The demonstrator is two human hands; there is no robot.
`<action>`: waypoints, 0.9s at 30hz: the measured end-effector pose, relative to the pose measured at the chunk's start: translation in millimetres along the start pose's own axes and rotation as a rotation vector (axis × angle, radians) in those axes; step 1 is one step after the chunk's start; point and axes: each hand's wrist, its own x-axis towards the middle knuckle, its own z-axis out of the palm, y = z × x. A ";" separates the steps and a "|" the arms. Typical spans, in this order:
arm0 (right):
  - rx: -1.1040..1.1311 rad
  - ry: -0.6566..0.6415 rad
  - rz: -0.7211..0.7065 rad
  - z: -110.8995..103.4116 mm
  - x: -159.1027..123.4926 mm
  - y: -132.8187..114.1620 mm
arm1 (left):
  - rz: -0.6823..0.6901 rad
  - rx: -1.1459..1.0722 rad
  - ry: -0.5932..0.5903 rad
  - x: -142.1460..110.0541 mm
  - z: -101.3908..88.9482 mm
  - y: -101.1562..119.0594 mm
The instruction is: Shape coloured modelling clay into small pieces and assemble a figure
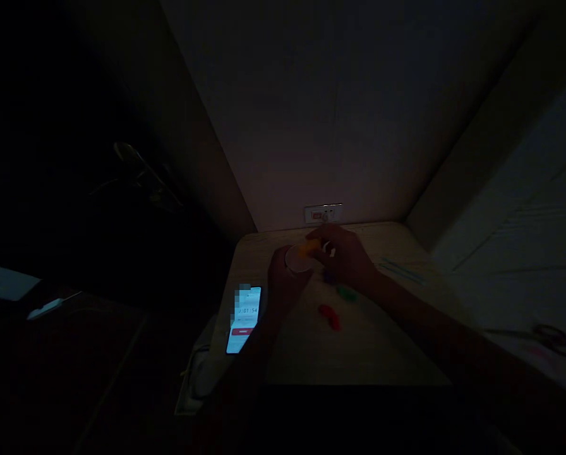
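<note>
In the dim light my left hand point(283, 278) is wrapped around a round, pale cup-like container point(298, 260), its mouth facing up. My right hand point(342, 253) pinches a soft-looking orange piece point(310, 247) at the rim of the container. Whether the piece touches the container inside is too dark to tell. On the table below my right hand lie a dark purple lump point(329, 276), a green lump point(346, 293) and an elongated red lump point(329, 316).
A lit phone point(245, 319) showing a timer lies on the wooden table point(302, 360) at left. Thin pale sticks point(402, 270) lie at right. A wall socket plate point(323, 213) is behind the table. Scissors point(555, 339) rest on a pale surface far right.
</note>
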 end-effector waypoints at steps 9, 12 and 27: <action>1.166 -0.023 0.704 -8.7 -2.1 19.7 | -0.093 0.156 0.091 68.0 -17.8 -29.5; 1.360 -0.090 0.697 -10.9 -7.8 21.3 | -0.071 0.184 0.122 77.9 -23.7 -42.5; 1.112 -0.032 0.633 -4.0 -51.9 -11.0 | -0.071 0.293 0.286 59.2 -52.8 -28.9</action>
